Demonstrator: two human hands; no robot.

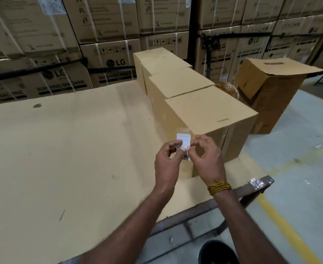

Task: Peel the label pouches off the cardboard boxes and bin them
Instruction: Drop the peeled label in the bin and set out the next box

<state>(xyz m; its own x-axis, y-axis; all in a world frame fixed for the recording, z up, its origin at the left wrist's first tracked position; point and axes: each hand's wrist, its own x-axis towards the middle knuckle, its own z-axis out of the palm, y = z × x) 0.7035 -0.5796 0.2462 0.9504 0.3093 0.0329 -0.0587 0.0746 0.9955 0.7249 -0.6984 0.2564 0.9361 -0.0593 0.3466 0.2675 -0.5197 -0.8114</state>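
Observation:
A small clear label pouch (183, 140) with a white slip inside is pinched between both hands, just in front of the near face of the closest cardboard box (210, 113). My left hand (167, 161) grips its left edge with thumb and fingers. My right hand (208, 157), with a yellow thread band on the wrist, pinches its right edge. Behind the closest box, several more plain boxes (177, 82) stand in a row running away along the right side of the cardboard-covered table (61, 149).
An open brown carton (271, 88) stands on the floor to the right of the row. Tall stacks of washing-machine cartons (111, 63) wall off the back. The table's metal edge (252, 185) runs at the right, with grey floor and yellow lines beyond.

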